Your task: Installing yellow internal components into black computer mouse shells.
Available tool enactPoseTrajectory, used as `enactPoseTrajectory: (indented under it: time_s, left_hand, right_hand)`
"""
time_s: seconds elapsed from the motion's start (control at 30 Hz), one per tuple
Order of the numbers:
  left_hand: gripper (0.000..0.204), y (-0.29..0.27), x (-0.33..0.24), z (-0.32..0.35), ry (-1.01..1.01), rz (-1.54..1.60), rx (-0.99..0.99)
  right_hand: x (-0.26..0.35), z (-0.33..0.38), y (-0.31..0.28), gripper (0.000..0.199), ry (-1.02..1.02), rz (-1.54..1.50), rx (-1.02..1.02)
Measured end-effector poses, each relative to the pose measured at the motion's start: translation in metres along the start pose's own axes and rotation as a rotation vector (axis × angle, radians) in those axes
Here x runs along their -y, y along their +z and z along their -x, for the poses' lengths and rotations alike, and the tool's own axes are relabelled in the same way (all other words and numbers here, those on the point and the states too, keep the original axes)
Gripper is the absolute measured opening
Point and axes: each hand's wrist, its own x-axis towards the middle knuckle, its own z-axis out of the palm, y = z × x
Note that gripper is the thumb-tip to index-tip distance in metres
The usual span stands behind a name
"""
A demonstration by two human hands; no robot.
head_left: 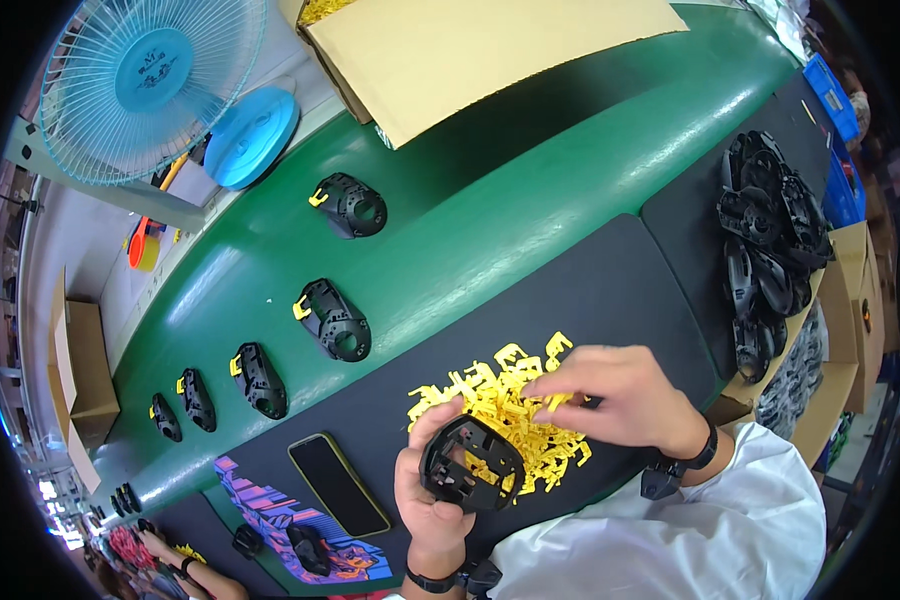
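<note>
My left hand [432, 490] holds a black plastic mouse shell [473, 462], with its open, hollow side facing up. Just right of it, my right hand [620, 395] is closed in a pinch, with a small yellow plastic clip [554, 401] at its fingertips. Under and beyond both hands spreads a loose pile of yellow plastic clips [485, 395] on the dark mat [590, 290]. Parts of the pile are hidden by the shell and my fingers.
Several black shells with yellow clips stand in a row on the green conveyor belt [420, 270]. A phone [338, 484] lies left of my hands. More black shells [765, 230] are heaped at right by a cardboard box [835, 390]. A blue fan [155, 70] stands far left; a co-worker's arm shows lower left.
</note>
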Motion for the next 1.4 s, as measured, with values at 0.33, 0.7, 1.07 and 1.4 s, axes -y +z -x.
enactPoseTrajectory:
  time_s: [0.33, 0.7, 1.07, 1.4]
  left_hand:
    - [0.074, 0.003, 0.002, 0.008, -0.404, 0.255, -0.057]
    - [0.063, 0.003, 0.025, -0.003, 0.145, -0.17, 0.002]
    - [0.1, 0.007, 0.02, -0.001, 0.173, -0.401, 0.017]
    - [0.095, -0.006, 0.028, 0.0, 0.175, -0.507, 0.087]
  right_hand:
    - [0.015, 0.002, 0.003, 0.035, -0.05, -0.281, -0.042]
    - [0.024, 0.011, 0.01, 0.036, -0.147, -0.272, 0.042]
    - [0.009, 0.012, 0.013, 0.04, -0.25, -0.19, 0.035]
    - [0.005, 0.008, 0.009, 0.036, -0.214, -0.198, 0.068]
